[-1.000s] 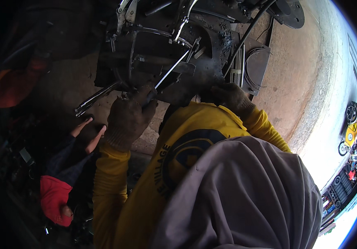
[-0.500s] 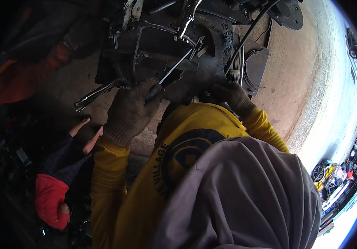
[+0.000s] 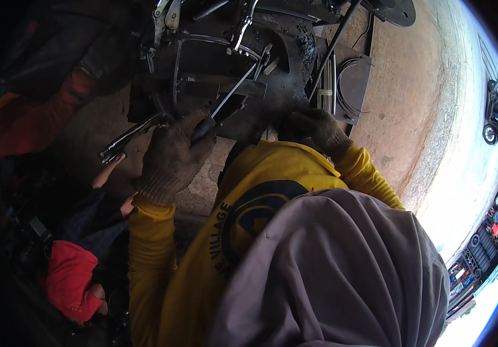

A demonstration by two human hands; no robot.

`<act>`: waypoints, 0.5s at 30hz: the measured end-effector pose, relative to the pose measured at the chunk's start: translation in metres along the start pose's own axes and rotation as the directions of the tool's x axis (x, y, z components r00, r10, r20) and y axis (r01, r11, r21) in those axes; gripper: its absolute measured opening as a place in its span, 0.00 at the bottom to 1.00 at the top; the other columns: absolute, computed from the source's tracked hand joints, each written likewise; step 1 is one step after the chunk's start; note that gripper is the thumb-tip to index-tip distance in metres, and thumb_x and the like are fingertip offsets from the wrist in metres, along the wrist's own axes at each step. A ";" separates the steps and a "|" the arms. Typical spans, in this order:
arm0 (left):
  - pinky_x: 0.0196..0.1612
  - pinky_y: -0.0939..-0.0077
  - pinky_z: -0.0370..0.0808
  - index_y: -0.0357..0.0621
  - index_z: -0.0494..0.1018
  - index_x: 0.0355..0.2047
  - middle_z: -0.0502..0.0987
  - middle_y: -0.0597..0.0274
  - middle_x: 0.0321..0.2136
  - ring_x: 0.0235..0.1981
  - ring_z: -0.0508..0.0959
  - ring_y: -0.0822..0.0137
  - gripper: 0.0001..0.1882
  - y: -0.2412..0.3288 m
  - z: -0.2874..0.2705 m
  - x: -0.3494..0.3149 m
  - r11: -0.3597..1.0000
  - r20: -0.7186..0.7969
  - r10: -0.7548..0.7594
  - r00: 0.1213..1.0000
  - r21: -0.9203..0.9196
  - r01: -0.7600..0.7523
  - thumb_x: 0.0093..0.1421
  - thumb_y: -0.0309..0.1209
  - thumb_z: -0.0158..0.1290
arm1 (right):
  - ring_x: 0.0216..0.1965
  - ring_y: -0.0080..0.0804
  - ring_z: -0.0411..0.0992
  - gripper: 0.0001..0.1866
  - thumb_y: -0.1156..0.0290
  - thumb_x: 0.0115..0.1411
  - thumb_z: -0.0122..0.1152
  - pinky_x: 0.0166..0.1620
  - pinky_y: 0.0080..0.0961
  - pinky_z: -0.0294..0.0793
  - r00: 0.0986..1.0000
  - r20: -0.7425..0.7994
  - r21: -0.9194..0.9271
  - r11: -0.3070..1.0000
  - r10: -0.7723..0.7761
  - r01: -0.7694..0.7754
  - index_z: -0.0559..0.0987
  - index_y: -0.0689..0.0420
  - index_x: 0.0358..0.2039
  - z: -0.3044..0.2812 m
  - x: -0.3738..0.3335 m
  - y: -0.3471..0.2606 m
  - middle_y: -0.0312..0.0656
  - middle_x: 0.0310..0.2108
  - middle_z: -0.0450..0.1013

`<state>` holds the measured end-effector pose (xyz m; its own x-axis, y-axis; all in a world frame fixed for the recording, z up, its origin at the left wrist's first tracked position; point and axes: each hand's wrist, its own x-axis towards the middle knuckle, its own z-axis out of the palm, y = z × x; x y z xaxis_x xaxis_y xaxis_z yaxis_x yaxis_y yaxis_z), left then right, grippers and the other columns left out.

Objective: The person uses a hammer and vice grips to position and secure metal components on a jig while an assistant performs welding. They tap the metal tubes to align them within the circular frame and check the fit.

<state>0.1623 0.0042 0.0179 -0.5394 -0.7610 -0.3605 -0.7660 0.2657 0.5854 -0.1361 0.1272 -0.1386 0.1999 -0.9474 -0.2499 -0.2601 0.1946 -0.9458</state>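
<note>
My left hand (image 3: pixel 171 153), in a dirty brown knit glove, is closed around the dark handle of a tool (image 3: pixel 203 128) with a thin pale shaft. The shaft slants up and right over a dark steel plate (image 3: pixel 283 92), and its far end lies by a small metal piece I cannot make out. My right hand (image 3: pixel 321 132), gloved too, is curled close to my body at the plate's near edge. Its fingertips are in shadow, so what they hold is hidden. Locking pliers (image 3: pixel 243 26) grip a curved bar (image 3: pixel 205 38) on the plate.
Another pair of locking pliers (image 3: pixel 165 23) stands at the upper left. A bundle of rods (image 3: pixel 325 92) and coiled wire (image 3: pixel 350 87) lie to the right. One person in red (image 3: pixel 72 277) is at lower left; another's orange sleeve (image 3: pixel 41 121) shows at left.
The whole view has shifted a little, so the plate and tools sit further left and higher. Both hands keep about the same hold. The person in red has shifted slightly.
</note>
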 end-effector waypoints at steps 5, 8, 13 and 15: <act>0.24 0.65 0.71 0.43 0.77 0.44 0.72 0.58 0.20 0.18 0.75 0.62 0.12 -0.005 -0.004 0.002 1.000 0.066 0.016 0.998 -0.001 -0.016 0.61 0.31 0.60 | 0.30 0.36 0.81 0.20 0.78 0.54 0.64 0.34 0.29 0.82 0.964 -0.035 -0.190 0.948 -0.265 0.254 0.82 0.57 0.49 0.000 0.001 0.002 0.45 0.35 0.79; 0.23 0.66 0.70 0.43 0.77 0.44 0.72 0.59 0.19 0.17 0.74 0.63 0.12 -0.009 -0.002 0.002 0.986 0.005 0.138 0.990 0.091 -0.138 0.60 0.31 0.60 | 0.31 0.35 0.80 0.20 0.78 0.55 0.65 0.35 0.28 0.82 0.943 -0.024 -0.321 0.896 -0.333 0.308 0.82 0.56 0.50 -0.001 0.001 -0.001 0.45 0.35 0.79; 0.25 0.70 0.73 0.41 0.78 0.40 0.77 0.59 0.30 0.23 0.77 0.65 0.09 -0.016 -0.002 0.002 0.993 0.036 0.106 0.994 0.052 -0.107 0.58 0.25 0.61 | 0.32 0.36 0.81 0.21 0.78 0.54 0.65 0.36 0.29 0.83 0.940 -0.037 -0.324 0.894 -0.340 0.311 0.82 0.55 0.50 0.001 0.002 0.002 0.45 0.36 0.79; 0.26 0.71 0.75 0.39 0.79 0.39 0.78 0.59 0.35 0.25 0.79 0.65 0.08 -0.015 -0.002 0.001 0.986 0.054 0.154 0.987 0.055 -0.157 0.58 0.24 0.61 | 0.32 0.38 0.81 0.21 0.79 0.53 0.66 0.36 0.30 0.82 0.909 -0.032 -0.396 0.840 -0.416 0.371 0.82 0.56 0.49 0.001 0.004 0.002 0.45 0.36 0.78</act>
<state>0.1742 -0.0017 0.0107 -0.6692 -0.6778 -0.3047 -0.6898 0.4140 0.5940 -0.1345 0.1242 -0.1418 0.2594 -0.9501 0.1733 -0.5181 -0.2883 -0.8053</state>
